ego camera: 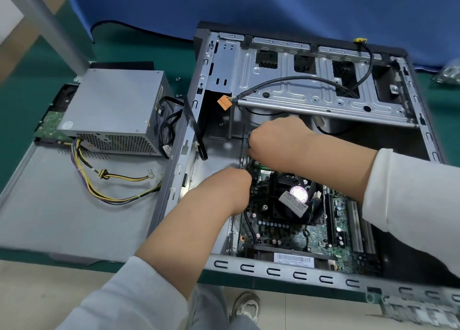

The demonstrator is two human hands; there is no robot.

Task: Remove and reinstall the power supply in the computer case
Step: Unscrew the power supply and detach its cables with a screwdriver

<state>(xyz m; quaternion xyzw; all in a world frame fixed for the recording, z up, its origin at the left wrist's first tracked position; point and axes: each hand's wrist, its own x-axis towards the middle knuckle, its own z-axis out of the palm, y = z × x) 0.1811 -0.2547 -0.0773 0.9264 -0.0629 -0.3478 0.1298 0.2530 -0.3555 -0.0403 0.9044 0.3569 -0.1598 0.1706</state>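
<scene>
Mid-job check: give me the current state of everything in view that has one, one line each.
Power supply: out of the case, resting on the removed side panel.
Its yellow-black cables: unplugged, loose on the panel.
Computer case: open, lying on its side.
Orange connector: hanging free.
Left hand: fingers hidden at the motherboard edge.
Right hand: curled there too.
</scene>
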